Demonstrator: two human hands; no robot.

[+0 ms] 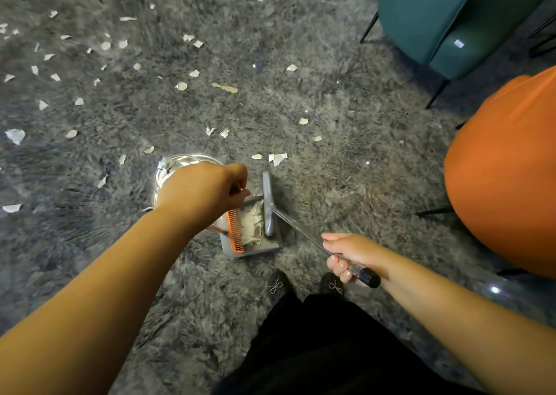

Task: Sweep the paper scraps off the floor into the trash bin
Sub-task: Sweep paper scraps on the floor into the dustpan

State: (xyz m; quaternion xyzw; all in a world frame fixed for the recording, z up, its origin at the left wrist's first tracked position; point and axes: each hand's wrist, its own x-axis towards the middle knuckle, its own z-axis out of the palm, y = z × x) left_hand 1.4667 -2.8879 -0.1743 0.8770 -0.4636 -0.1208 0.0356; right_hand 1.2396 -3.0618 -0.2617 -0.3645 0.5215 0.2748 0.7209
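No readable text, brand, number or sign appears anywhere in the frame. A small pale tag (458, 43) on the green chair (451, 18) at upper right is too small and blurred to make out, and the torn paper scraps (181, 86) strewn over the grey carpet (301, 99) across the upper half of the frame show no legible print.

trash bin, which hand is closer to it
Left. The left hand is right over the bin, covering part of its rim while gripping the dustpan handle. The right hand is off to the bin's right and nearer the person, holding the broom handle.
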